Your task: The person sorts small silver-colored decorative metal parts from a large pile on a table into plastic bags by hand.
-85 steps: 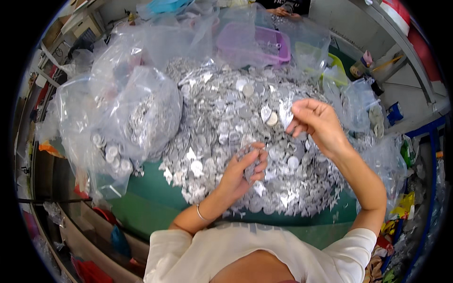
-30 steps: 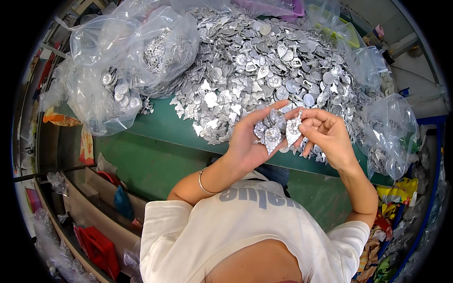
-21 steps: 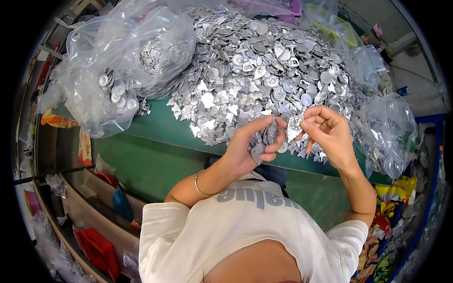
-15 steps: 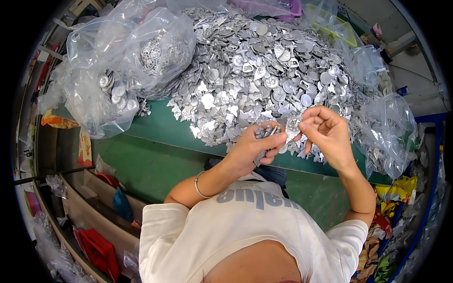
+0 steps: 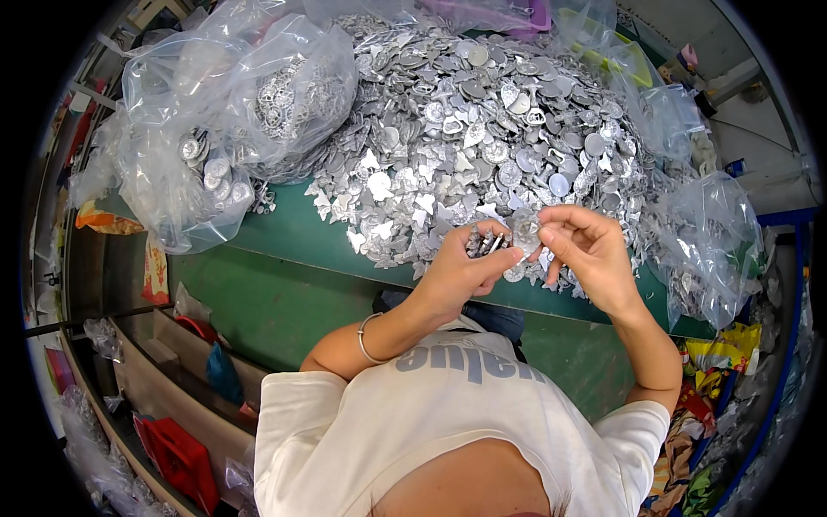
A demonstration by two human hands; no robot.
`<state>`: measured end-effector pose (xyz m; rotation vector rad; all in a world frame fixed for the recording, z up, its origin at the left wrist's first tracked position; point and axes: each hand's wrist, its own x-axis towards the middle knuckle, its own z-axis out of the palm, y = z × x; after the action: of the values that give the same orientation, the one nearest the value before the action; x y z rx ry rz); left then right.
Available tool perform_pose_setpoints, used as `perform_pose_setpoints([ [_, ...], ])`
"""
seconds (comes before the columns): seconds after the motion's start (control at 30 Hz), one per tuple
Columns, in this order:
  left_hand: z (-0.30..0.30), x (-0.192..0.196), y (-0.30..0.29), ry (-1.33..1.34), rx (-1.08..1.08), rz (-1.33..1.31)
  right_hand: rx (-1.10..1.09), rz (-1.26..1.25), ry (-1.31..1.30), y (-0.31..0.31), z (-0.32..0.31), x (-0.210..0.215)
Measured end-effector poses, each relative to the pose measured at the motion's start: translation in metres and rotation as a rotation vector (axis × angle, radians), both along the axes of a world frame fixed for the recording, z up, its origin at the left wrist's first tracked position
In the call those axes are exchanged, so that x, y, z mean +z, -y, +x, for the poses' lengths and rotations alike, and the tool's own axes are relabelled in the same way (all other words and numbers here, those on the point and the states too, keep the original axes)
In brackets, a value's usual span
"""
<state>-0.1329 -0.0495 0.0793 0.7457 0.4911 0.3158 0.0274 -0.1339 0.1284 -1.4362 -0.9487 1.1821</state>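
Silver metal piece (image 5: 523, 231) hangs over the near edge of the pile (image 5: 482, 129), pinched in the thumb and fingers of the right hand (image 5: 587, 255). Left hand (image 5: 457, 271), just beside it, is curled snugly round several flat pieces (image 5: 486, 244). Green tabletop (image 5: 293, 228) shows front-left of the pile. Clear bags (image 5: 202, 82) crowd its left and right, purple basket (image 5: 536, 19) behind.

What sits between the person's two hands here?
In the head view, a flat silvery piece, pinched by the right hand, lies between it and the left hand, which holds more metal pieces.
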Motion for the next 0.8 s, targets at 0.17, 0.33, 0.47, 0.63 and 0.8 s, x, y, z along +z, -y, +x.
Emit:
perform_pose_setpoints([
  [0.17, 0.001, 0.002, 0.001, -0.051, 0.035, 0.000, 0.020, -0.067, -0.040, -0.002, 0.004, 0.000],
  [0.33, 0.001, 0.002, 0.000, -0.025, 0.024, 0.005, 0.005, -0.092, -0.166, -0.003, 0.009, -0.007],
  [0.47, 0.001, 0.004, 0.000, -0.011, 0.016, 0.010, 0.003, -0.089, -0.220, -0.004, 0.010, -0.008],
  [0.63, 0.002, 0.002, -0.001, -0.021, 0.029, 0.032, 0.012, -0.085, -0.239, -0.006, 0.012, -0.010],
  [0.8, 0.005, 0.004, -0.004, -0.037, 0.037, 0.037, 0.017, -0.081, -0.245, -0.008, 0.015, -0.014],
])
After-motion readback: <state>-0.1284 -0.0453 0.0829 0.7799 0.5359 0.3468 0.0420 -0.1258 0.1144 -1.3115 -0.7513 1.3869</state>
